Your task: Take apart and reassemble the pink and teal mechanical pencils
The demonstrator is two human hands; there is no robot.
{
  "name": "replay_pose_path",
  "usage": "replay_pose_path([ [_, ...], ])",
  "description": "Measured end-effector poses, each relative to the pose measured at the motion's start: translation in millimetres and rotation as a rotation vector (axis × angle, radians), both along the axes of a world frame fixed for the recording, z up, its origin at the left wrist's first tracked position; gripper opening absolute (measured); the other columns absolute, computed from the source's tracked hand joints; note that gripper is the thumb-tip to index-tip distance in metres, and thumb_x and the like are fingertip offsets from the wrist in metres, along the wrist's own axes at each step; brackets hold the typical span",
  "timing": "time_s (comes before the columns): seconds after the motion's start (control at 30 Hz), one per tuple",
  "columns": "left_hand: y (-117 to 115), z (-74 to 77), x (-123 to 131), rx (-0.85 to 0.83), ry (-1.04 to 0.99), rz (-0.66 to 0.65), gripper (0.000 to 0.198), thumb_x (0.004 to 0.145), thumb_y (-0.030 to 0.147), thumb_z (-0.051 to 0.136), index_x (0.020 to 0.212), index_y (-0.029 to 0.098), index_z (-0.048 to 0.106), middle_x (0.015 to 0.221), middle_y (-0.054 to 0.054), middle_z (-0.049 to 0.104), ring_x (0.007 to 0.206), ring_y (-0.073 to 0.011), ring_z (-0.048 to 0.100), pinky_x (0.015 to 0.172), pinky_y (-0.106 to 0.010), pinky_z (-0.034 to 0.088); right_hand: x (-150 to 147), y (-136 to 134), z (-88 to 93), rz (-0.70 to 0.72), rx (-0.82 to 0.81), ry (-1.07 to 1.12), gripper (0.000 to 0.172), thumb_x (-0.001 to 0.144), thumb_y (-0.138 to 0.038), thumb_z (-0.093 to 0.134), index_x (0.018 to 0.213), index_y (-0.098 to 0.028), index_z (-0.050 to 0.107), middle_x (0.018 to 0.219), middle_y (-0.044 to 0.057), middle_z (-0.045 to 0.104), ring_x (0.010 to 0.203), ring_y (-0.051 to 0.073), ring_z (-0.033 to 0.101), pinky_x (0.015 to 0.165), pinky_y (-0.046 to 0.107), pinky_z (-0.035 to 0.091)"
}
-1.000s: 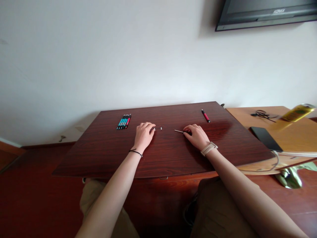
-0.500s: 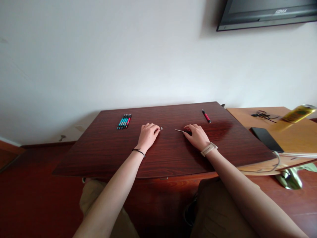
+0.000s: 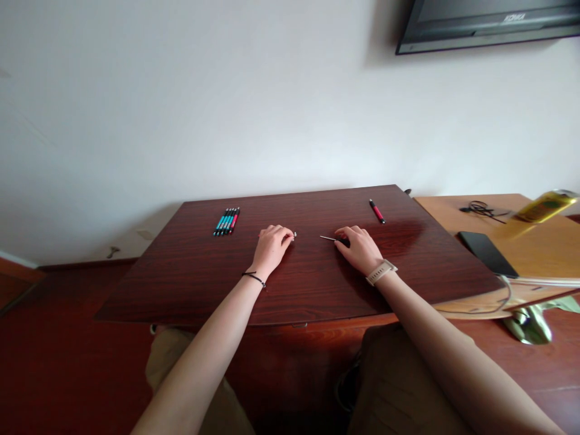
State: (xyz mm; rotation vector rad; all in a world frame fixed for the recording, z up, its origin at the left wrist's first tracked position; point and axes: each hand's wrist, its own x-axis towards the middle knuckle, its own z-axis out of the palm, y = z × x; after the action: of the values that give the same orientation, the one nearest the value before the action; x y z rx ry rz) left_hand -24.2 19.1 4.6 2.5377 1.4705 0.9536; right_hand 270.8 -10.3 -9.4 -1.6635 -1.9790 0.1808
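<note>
My left hand point(image 3: 273, 246) rests on the dark wooden table point(image 3: 203, 290), thumb and fingers pinched together. Right at its fingertips lies a tiny whitish piece point(image 3: 295, 234); whether the fingers also hold something small is hidden. To the right, my right hand point(image 3: 359, 246) is closed on a black piece with a thin silver rod point(image 3: 327, 238), which points left toward the other hand. A red and black pen point(image 3: 377, 211) lies beyond my right hand. Several turquoise and red pens point(image 3: 226, 222) lie side by side beyond my left hand, to its left.
On the right, a lighter wooden cabinet point(image 3: 534, 254) adjoins the table, bearing a black flat device point(image 3: 487, 254), a coiled black cable point(image 3: 483, 209) and a yellow can point(image 3: 546, 205). A white cable point(image 3: 507, 293) hangs at its edge. A television point(image 3: 489, 27) is on the wall.
My left fingertips have come slightly closer to the tiny whitish piece. My right hand keeps its hold on the black piece with the rod, and the pens stay put.
</note>
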Motion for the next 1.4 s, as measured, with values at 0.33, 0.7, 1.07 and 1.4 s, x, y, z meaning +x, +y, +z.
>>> replay_pose_path([
  [0.33, -1, 1.9, 2, -0.023, 0.002, -0.009, 0.009, 0.096, 0.020, 0.074, 0.102, 0.026, 0.074, 0.103, -0.004, 0.078, 0.104, -0.0270, 0.067, 0.094, -0.043, 0.045, 0, 0, 1.6, 0.003, -0.007, -0.002, 0.026, 0.099, -0.035, 0.064, 0.121, -0.023, 0.072, 0.114, 0.013, 0.073, 0.106, 0.031, 0.064, 0.098, 0.044, 0.048],
  [0.7, 6, 0.9, 4, 0.000, 0.000, 0.059, 0.009, 0.102, 0.022, 0.067, 0.098, 0.026, 0.074, 0.105, -0.004, 0.077, 0.105, -0.0258, 0.066, 0.093, -0.041, 0.044, -2, 0, 3.7, -0.015, -0.021, -0.048, 0.026, 0.100, -0.035, 0.065, 0.122, -0.024, 0.072, 0.114, 0.012, 0.073, 0.107, 0.030, 0.064, 0.096, 0.041, 0.049],
  [1.07, 16, 0.7, 9, 0.034, -0.039, 0.063, 0.011, 0.105, 0.027, 0.064, 0.099, 0.026, 0.073, 0.105, -0.004, 0.076, 0.106, -0.0254, 0.065, 0.094, -0.039, 0.042, -3, -1, 5.6, -0.011, -0.023, -0.019, 0.026, 0.100, -0.034, 0.065, 0.122, -0.022, 0.072, 0.114, 0.011, 0.073, 0.107, 0.030, 0.065, 0.099, 0.041, 0.048],
  [1.4, 26, 0.0, 16, 0.050, 0.042, 0.054, 0.011, 0.105, 0.025, 0.064, 0.097, 0.025, 0.072, 0.103, -0.004, 0.076, 0.103, -0.0256, 0.064, 0.092, -0.041, 0.041, 0, 0, 4.5, -0.003, -0.012, -0.013, 0.024, 0.099, -0.033, 0.066, 0.120, -0.023, 0.072, 0.112, 0.011, 0.074, 0.105, 0.030, 0.066, 0.096, 0.041, 0.049],
])
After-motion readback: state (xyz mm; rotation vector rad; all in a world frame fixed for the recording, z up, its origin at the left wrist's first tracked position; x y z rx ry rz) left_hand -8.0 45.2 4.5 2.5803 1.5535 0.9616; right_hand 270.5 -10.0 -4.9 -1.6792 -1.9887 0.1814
